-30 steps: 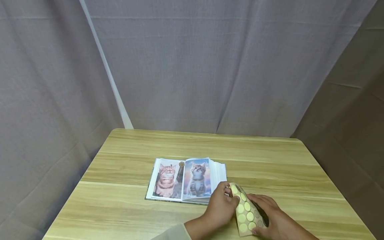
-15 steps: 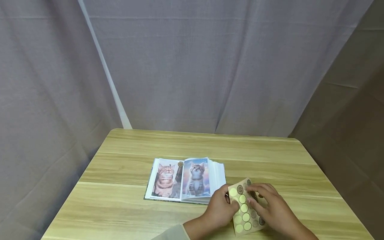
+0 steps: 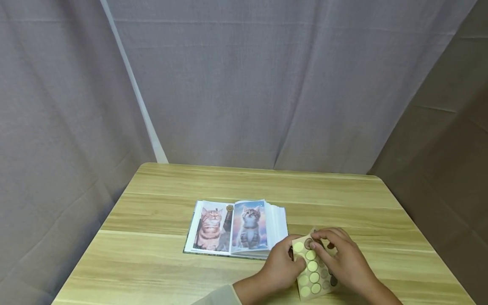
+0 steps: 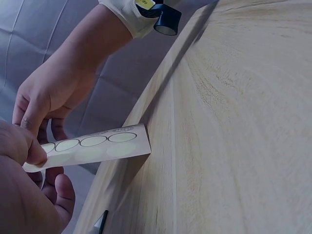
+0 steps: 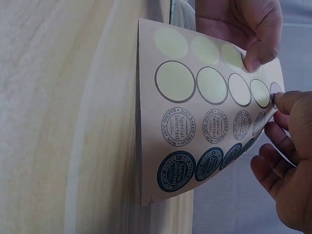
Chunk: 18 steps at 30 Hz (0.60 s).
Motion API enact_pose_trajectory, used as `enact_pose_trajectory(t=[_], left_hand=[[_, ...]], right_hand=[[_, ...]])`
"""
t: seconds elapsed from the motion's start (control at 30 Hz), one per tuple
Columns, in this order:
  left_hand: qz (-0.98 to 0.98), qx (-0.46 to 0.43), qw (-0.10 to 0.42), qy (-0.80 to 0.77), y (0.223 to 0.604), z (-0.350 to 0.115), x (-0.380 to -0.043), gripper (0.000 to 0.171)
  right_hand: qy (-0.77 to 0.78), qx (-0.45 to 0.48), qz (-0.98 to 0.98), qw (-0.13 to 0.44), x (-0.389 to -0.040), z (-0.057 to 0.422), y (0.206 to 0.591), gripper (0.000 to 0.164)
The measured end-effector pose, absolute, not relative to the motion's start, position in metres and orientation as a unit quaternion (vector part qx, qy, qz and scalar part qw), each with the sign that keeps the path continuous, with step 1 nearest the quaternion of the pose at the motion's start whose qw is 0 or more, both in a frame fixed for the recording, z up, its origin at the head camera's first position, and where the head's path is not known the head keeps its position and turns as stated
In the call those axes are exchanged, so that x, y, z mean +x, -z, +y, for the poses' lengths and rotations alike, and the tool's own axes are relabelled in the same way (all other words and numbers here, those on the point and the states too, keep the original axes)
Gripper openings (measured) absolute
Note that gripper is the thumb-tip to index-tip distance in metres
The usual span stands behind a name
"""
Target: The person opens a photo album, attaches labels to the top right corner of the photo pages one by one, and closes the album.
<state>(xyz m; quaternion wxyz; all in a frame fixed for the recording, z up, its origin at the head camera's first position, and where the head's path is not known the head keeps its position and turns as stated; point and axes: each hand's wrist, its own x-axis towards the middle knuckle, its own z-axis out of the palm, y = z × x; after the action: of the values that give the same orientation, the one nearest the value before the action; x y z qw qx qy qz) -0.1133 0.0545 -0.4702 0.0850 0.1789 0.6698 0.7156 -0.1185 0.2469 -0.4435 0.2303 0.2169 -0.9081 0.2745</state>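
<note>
My left hand (image 3: 283, 263) grips a sheet of round stickers (image 3: 325, 286) by its left side, thumb across the front and fingers behind. The sheet tilts upright above the table near its front edge. Pale yellow stickers fill two rows; grey outlined and dark green printed ones fill others, as the right wrist view shows. At the sheet's far end, my right hand (image 5: 295, 146) pinches at the edge of a brownish round sticker (image 5: 276, 87) with thumb and index finger; its other fingers curl loosely. In the left wrist view, the right hand (image 4: 58, 97) reaches in opposite the left.
An open photo album (image 3: 270, 254) lies left of the hands, with a cat picture on each page. A small brown round sticker (image 3: 230, 208) sits near the top of its left page. The wooden table (image 3: 164, 237) ends at grey curtains (image 3: 228, 84).
The sheet has turned to face up more, uncovering its printed rows. My right hand has moved from the sheet's lower right edge to its top, thumb and index finger at a sticker.
</note>
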Motion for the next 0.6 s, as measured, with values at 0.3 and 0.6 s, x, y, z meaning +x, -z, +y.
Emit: enact_pose_trajectory(t=[0.3,0.6], left_hand=[[0.683,0.199,0.076,-0.698,0.4704,0.0543,-0.114,0.048],[0.713,0.196,0.068,-0.67,0.4693,0.0544,-0.1137,0.05]], right_hand=[[-0.284,0.217,-0.902,0.244,-0.1184,0.2457,0.4409,0.024],[-0.293,0.206,-0.901,0.245,-0.1167,0.2449,0.4401,0.023]])
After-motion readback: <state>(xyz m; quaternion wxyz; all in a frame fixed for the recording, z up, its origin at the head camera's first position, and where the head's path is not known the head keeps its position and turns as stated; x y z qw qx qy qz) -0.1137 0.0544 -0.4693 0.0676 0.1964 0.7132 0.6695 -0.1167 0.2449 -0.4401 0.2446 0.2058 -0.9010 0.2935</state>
